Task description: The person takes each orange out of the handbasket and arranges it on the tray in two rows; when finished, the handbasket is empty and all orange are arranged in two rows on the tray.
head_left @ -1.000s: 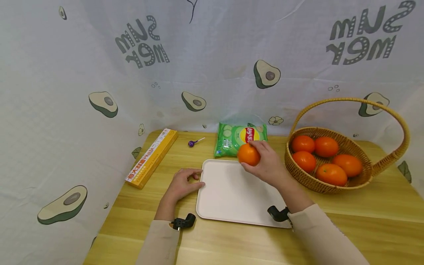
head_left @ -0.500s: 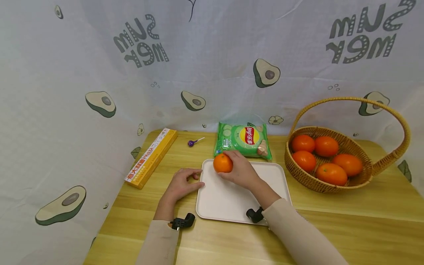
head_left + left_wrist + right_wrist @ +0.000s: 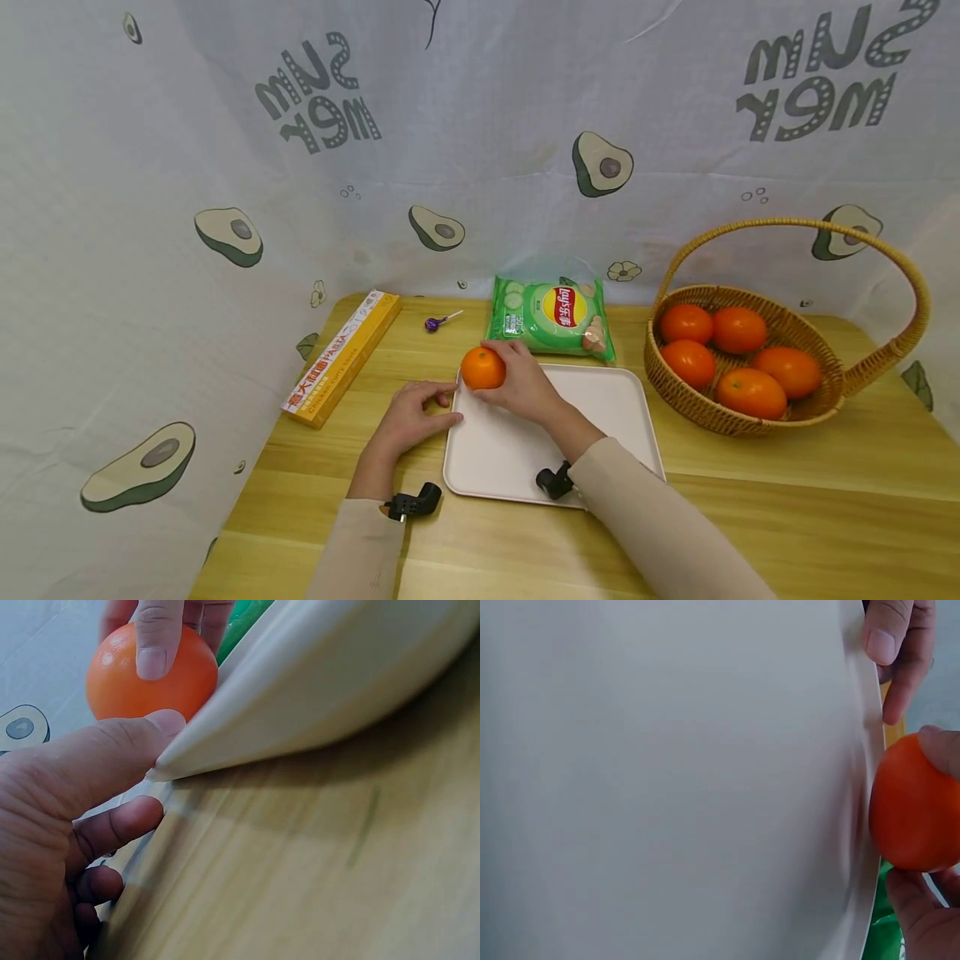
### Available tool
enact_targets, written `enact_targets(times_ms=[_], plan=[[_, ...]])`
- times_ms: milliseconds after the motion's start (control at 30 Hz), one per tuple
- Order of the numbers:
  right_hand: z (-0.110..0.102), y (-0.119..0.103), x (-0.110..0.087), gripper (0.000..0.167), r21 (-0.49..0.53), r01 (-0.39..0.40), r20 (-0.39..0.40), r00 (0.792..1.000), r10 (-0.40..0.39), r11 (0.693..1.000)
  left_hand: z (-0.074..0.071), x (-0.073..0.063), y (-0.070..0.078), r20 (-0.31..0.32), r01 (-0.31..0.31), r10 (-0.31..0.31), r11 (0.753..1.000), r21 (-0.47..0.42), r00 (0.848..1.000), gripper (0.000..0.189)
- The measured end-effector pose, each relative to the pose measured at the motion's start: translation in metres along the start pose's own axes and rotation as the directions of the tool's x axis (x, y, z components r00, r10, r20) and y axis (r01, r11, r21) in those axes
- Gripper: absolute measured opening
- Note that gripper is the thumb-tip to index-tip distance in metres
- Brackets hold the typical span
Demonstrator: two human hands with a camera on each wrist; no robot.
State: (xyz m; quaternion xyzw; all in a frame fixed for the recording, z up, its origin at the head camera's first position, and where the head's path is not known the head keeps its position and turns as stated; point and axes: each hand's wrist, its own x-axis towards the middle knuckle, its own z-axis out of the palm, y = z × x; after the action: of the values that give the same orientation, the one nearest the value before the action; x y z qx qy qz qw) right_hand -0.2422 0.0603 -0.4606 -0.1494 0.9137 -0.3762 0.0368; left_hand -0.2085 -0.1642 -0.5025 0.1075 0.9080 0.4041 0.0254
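My right hand (image 3: 527,390) holds an orange (image 3: 481,368) over the back left corner of a white rectangular tray (image 3: 600,425). In the right wrist view the orange (image 3: 909,814) sits between thumb and fingers, beside the tray rim (image 3: 871,742). My left hand (image 3: 408,423) is at the tray's left edge. Seen from the left wrist, its thumb (image 3: 112,746) lies against the rim, and the other fingers curl on the outer side. Whether the orange touches the tray cannot be made out.
A wicker basket (image 3: 675,400) with several orange fruits stands right of the tray. Behind the tray lies a green chip bag (image 3: 551,321). A purple lollipop (image 3: 432,324) and a yellow pasta box (image 3: 345,358) are to the left. A printed curtain (image 3: 510,150) hangs behind the table.
My right hand has carried the orange leftward from near the chip bag's front to the tray's back left corner, and lower. The left hand has stayed at the tray's edge.
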Motion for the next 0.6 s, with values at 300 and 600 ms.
enact_targets(times_ms=[300,600], plan=[[0.0055,-0.0008,0.0027,0.081,-0.005,0.018,-0.015,1.000,-0.018,1.000,0.0007,0.0001,-0.0001,0.002,0.005,-0.005,1.000,0.011,1.000,0.043],[0.0086,-0.0042,0.0030,0.083,0.003,0.009,-0.027,1.000,-0.009,1.000,0.0008,-0.0001,-0.0001,0.006,0.017,-0.017,1.000,0.009,1.000,0.042]])
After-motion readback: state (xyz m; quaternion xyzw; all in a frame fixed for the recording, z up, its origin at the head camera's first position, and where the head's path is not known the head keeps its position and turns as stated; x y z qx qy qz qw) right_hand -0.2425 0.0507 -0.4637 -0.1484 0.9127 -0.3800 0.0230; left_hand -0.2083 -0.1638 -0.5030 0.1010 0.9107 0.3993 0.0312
